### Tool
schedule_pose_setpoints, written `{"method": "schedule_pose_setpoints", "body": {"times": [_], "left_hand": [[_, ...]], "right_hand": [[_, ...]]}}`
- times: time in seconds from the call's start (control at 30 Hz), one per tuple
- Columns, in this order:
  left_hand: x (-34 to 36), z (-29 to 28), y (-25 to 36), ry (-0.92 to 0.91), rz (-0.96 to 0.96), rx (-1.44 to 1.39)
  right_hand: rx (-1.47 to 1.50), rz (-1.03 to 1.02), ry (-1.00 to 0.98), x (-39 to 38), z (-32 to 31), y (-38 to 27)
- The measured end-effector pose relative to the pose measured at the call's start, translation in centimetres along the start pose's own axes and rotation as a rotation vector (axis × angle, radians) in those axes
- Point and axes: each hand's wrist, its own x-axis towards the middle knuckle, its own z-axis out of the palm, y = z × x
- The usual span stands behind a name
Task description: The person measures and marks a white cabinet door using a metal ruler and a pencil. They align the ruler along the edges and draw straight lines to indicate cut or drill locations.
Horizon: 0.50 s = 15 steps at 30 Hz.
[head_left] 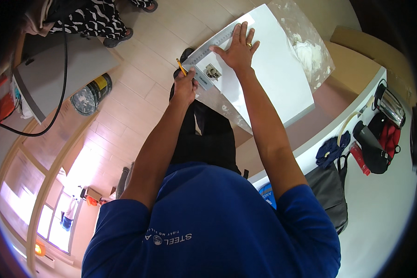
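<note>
A white board (279, 78) lies on a dusty plastic sheet, a metal try square (215, 42) along its upper-left edge. My left hand (187, 87) is at the square's stock near the board's left corner, fingers closed around a yellow pencil (180, 65) that points up-left, thumb against the square. My right hand (238, 51) rests spread on the board, thumb on the square's blade and fingertips at the upper edge. A small metal fitting (212, 71), perhaps a hinge, lies on the board between my hands, beside the stock.
A curved counter at right bears bags (326, 192), a visor (394, 106) and dark cloth (331, 150). At upper left are a grey panel (62, 85), black cable (32, 134), a bucket (90, 97) and another person's legs (88, 23). Tiled floor (141, 69) shows left of the board.
</note>
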Motion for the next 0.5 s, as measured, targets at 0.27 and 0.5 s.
{"method": "schedule_pose_setpoints", "body": {"times": [0.27, 0.5], "left_hand": [[0.53, 0.38, -0.72, 0.070, -0.020, -0.051], [0.10, 0.00, -0.04, 0.021, -0.041, 0.024]], "right_hand": [[0.017, 0.005, 0.005, 0.15, -0.01, -0.11], [0.007, 0.032, -0.024, -0.03, -0.50, -0.43]]}}
